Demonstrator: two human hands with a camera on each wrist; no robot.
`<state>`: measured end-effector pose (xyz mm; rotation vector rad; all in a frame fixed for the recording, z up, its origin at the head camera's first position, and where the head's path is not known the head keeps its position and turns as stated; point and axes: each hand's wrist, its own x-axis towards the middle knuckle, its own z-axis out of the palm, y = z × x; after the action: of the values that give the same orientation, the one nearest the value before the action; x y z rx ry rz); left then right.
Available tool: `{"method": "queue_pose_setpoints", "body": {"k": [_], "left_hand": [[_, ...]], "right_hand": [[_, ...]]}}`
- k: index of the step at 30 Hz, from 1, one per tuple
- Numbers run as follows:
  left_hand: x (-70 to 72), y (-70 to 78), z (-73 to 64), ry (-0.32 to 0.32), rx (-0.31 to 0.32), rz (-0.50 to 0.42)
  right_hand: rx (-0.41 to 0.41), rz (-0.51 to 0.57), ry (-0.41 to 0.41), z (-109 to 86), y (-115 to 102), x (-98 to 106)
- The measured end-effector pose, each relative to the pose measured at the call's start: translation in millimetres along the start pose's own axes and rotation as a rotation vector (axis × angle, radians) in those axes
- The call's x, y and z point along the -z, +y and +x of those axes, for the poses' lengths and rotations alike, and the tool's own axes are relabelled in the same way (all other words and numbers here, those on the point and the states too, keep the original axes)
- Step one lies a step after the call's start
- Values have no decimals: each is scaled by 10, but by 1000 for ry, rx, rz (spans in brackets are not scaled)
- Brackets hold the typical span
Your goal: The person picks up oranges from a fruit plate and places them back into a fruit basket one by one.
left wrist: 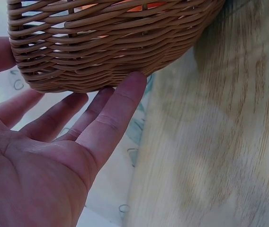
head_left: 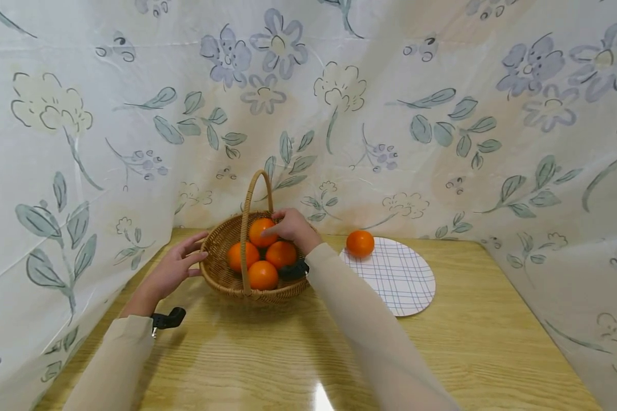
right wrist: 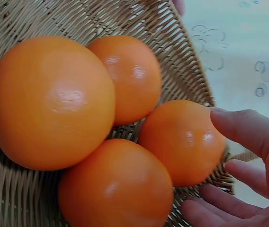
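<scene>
A wicker basket (head_left: 272, 295) with a tall arched handle (head_left: 244, 240) holds several oranges (head_left: 263, 276). My left hand (head_left: 173, 268) is at the basket's left side, fingers spread and fingertips right at the woven wall (left wrist: 106, 52). My right hand (head_left: 294, 229) reaches over the basket's back right rim. Its thumb (right wrist: 241, 124) lies at the edge of the rearmost orange (right wrist: 184, 142), and its other fingers extend beside that orange, along the basket wall. The fingers are loosely bent rather than wrapped round the fruit.
To the right lies a white oval placemat (head_left: 401, 279) with blue crossing lines. Another orange (head_left: 360, 244) sits on its back left edge. Both stand on a wooden table (head_left: 473, 331), with a floral cloth (head_left: 370, 114) hanging behind and at the sides.
</scene>
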<state>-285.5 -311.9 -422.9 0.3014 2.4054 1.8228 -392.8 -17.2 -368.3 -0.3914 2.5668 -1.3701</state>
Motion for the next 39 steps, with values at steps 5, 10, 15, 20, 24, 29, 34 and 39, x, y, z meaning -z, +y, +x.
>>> {"method": "queue_pose_setpoints", "body": {"k": [5,10,15,20,24,29,34,39], "left_hand": [[-2,-6,0,4,1,-4],[-10,-11,-17,12,-1,-18],[-23,-18,-24,18,-5,-29],[-30,-12,-28,42,-10,-17],[-38,-17,-31,51,-10,-19],[-51,-36,-35,53,-11,-22],[-61,-35,-35,52,-35,-27],[-51,-32,-37,61,-34,-25]], "right_hand": [[28,45,-54,-97,17,117],[82,83,-90,-203,27,259],[133,129,-43,-305,88,439],[181,209,47,-444,216,606],[208,258,110,-591,374,738],[223,296,189,-791,619,918],[222,293,309,-875,964,1057],[219,294,429,-934,1278,1114]]}}
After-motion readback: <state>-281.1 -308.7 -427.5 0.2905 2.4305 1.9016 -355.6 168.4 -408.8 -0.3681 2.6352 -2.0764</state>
